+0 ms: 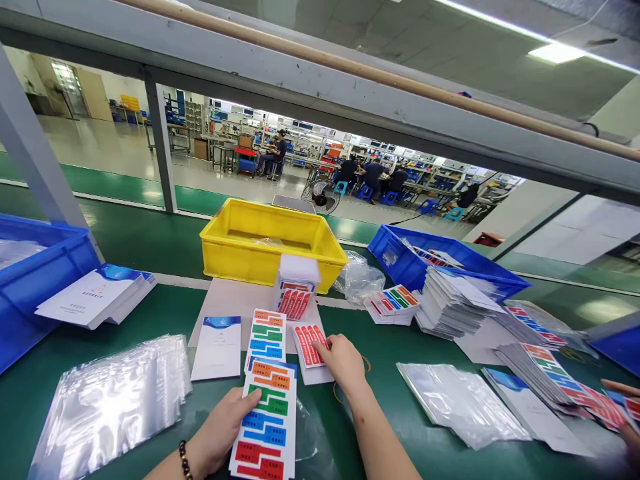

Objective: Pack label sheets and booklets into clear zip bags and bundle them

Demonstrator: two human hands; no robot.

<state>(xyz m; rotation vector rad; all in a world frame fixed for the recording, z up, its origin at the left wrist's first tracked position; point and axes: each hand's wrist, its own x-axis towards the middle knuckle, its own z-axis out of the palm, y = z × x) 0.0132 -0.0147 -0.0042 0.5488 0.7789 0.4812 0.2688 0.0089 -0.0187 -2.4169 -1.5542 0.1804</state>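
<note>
Low in the middle, my left hand point(225, 427) has its thumb pressed on a sticker sheet point(265, 430) with orange, green, blue and red labels; a blue edge shows behind it. My right hand point(343, 363) has its fingers closed at the right edge of a red sticker sheet point(307, 343), on top of a small white stack. Just beyond the left hand's sheet lies another pile of multicoloured sticker sheets point(267, 333). A white booklet point(217, 350) with a blue top lies left of it. Behind stands a clear holder point(299, 270) with red sticker sheets.
A yellow bin point(245, 263) stands at the back, with blue bins point(395, 257) to either side. Clear plastic bags point(120, 400) lie at left, more bags point(460, 400) at right. Booklets point(95, 297) are stacked at left. Another person's hand point(627, 427) reaches in at far right.
</note>
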